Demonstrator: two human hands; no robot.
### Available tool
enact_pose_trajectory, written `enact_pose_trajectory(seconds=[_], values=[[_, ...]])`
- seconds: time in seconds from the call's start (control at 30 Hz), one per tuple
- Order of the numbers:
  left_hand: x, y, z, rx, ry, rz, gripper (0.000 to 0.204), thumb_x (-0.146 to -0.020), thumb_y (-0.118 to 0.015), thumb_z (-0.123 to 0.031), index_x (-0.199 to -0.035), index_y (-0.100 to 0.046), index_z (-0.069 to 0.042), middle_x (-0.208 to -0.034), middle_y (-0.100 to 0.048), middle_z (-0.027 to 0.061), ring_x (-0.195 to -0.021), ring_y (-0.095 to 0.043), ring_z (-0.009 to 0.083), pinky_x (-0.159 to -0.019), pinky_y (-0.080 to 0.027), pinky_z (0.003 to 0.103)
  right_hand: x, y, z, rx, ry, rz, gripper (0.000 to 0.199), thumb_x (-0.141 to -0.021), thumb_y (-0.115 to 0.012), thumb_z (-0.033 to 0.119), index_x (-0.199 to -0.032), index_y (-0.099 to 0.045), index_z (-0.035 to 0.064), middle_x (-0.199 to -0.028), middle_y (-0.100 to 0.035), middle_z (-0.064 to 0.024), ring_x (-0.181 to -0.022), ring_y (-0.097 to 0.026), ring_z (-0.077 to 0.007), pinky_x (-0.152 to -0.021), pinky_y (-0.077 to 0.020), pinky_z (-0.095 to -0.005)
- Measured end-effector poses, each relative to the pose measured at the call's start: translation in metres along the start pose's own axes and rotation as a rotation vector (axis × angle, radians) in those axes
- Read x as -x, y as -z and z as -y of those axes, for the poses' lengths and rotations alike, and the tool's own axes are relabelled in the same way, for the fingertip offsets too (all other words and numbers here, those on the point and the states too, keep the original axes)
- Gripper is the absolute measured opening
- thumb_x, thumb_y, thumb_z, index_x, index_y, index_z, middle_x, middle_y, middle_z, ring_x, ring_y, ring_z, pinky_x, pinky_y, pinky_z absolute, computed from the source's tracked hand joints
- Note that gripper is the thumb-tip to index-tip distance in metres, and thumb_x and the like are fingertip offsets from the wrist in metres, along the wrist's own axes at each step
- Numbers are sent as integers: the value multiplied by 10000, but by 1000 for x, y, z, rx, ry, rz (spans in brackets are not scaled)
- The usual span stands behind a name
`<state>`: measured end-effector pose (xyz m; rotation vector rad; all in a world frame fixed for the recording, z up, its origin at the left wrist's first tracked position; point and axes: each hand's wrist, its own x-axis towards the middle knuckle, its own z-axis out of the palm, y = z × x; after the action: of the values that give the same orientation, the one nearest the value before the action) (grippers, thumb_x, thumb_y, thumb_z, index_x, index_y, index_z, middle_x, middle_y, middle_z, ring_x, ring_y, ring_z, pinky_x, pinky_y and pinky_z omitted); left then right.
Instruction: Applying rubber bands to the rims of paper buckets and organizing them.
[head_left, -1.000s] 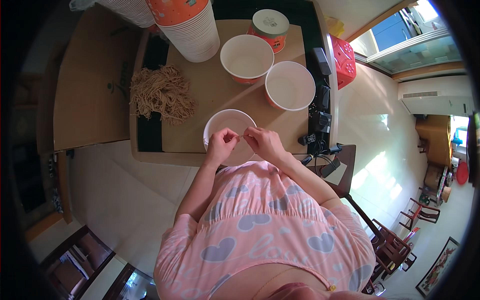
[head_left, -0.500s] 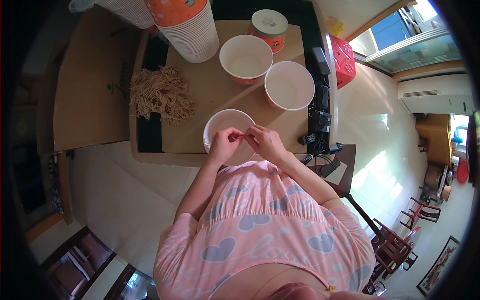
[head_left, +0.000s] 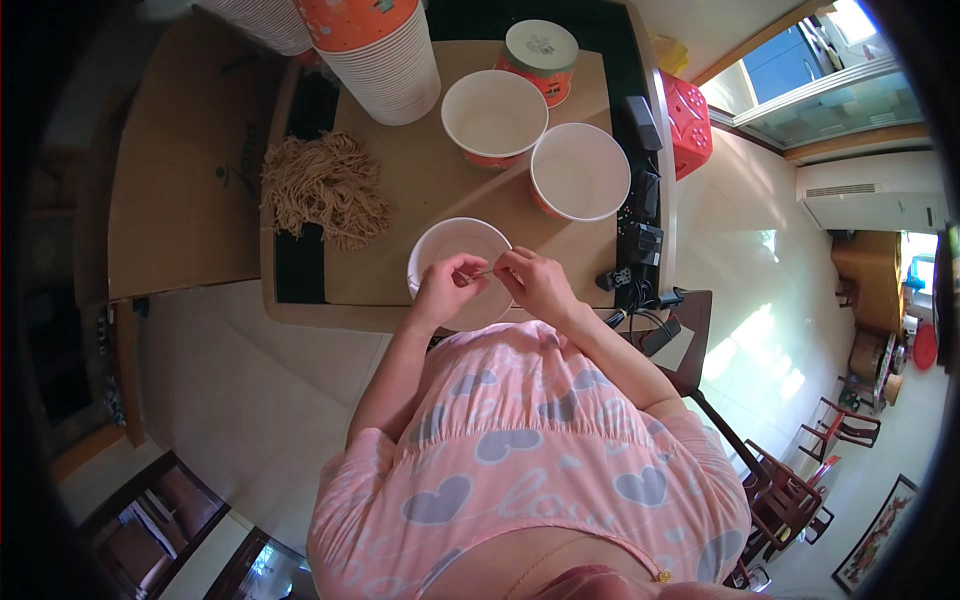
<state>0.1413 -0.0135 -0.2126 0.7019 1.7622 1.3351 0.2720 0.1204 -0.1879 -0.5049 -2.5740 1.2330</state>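
Over a white paper bowl (head_left: 450,248) at the table's near edge, my left hand (head_left: 448,288) and my right hand (head_left: 532,282) meet. Both pinch a small thin item (head_left: 482,273) between their fingertips; it is too small to identify. The bowl looks empty where it shows. A heap of dry brown noodles (head_left: 326,187) lies on the brown table (head_left: 400,170) to the left of the bowl.
Two more empty white paper bowls (head_left: 494,115) (head_left: 580,170) stand beyond my hands. A lidded orange cup (head_left: 540,55) and a tall stack of cups (head_left: 385,55) sit at the far side. Black devices and cables (head_left: 640,240) line the right edge, beside a red stool (head_left: 690,115).
Both hands have stayed over the near bowl, shifting slightly; the fingertips now pinch the small item together a little higher over the bowl's rim.
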Motion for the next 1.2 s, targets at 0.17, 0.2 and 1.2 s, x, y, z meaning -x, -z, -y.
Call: enact_pose_trajectory(seconds=[0.17, 0.2, 1.2], values=[[1, 3, -4, -143, 67, 32, 86, -803, -684, -88, -836, -665, -12, -704, -661, 19, -613, -569, 50, -570, -463, 226, 0, 1, 1, -16, -5, 31, 68, -822, -602, 115, -859, -600, 58, -832, -599, -105, -738, -606, -323, -620, -488, -394], [1, 4, -3, -144, 66, 31, 86, -803, -684, -88, -836, -665, -12, -704, -661, 19, -613, -569, 50, -570, -463, 226, 0, 0, 1, -36, -11, 40, 76, -827, -592, 128, -853, -589, 57, -835, -594, -107, -749, -599, -331, -628, -483, -408], [28, -4, -65, -18, 82, 167, 41, -874, -588, -27, -887, -598, 10, -786, -631, 12, -707, -583, 52, -652, -477, 205, 18, 25, 16, -229, 83, -50, 85, -771, -662, 24, -845, -630, 50, -781, -583, -89, -686, -593, -243, -571, -483, -321]])
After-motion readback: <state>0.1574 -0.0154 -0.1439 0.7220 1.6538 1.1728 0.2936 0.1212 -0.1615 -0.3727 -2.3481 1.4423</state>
